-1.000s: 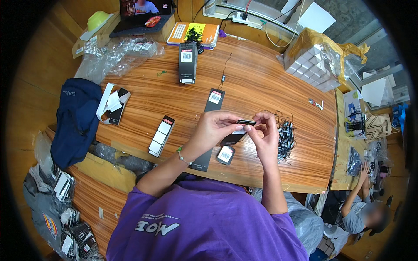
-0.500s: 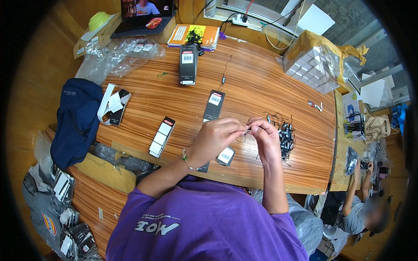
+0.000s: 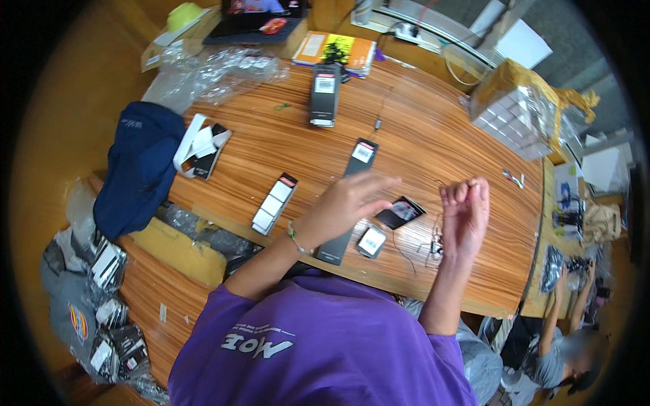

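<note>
My left hand (image 3: 347,203) hovers flat over the wooden table (image 3: 433,142), fingers spread, holding nothing. It is just above a long black box with a white label (image 3: 362,154). My right hand (image 3: 466,211) is raised to the right with its fingers curled closed; I see nothing in it. Between the hands a small black pouch (image 3: 401,212) lies on the table. A small black box with a white label (image 3: 371,241) sits near the table's front edge. Thin wires and small dark parts (image 3: 432,242) lie below my right hand.
A dark blue cloth (image 3: 139,169), a black-and-white strip box (image 3: 274,203), an upright black box (image 3: 325,95), crumpled plastic (image 3: 217,68) and a taped carton of white boxes (image 3: 518,111) are on the table. Bagged packages (image 3: 101,271) lie lower left. Another person (image 3: 575,338) sits lower right.
My hands were together pinching a small dark piece. Now they have parted: the left hand has opened and swung left, the right has lifted with curled fingers.
</note>
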`<state>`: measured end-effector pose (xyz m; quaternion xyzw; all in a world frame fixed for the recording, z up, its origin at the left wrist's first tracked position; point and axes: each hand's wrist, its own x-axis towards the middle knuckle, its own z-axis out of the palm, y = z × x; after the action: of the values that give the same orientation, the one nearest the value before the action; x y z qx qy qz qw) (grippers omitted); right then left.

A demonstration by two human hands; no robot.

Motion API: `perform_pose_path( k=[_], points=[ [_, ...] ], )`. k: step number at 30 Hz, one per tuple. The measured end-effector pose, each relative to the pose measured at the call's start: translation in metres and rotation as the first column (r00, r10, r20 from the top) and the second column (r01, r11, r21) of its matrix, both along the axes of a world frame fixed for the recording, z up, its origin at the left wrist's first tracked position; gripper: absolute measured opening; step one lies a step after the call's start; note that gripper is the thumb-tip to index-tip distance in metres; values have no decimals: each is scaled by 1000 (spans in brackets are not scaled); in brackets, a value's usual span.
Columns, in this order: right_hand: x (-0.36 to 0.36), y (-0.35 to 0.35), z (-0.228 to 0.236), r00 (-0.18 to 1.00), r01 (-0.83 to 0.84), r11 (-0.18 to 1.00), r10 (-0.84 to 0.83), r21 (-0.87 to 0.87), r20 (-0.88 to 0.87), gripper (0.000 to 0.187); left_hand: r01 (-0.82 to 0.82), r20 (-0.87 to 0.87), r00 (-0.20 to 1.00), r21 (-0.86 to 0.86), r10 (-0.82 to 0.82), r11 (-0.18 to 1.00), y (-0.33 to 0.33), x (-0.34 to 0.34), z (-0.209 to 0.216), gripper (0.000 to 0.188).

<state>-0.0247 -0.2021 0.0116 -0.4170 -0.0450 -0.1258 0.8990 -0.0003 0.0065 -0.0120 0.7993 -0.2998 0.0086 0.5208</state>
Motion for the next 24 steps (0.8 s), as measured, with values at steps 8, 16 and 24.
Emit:
perform_pose_path(
  k=[8, 16, 24],
  points=[
    [-18, -26, -10, 986, 90, 982, -111, -164, -124, 15, -55, -227, 958, 449, 173, 892, 145, 33, -29, 46],
    [-17, -33, -11, 979, 95, 964, -136, -250, -152, 25, -97, -222, 955, 393, 197, 914, 149, 24, -41, 53],
    [-18, -7, 2, 979, 38, 865, -132, -500, -154, 18, -334, -428, 850, 9, 306, 942, 129, 2, -7, 31]
  ],
)
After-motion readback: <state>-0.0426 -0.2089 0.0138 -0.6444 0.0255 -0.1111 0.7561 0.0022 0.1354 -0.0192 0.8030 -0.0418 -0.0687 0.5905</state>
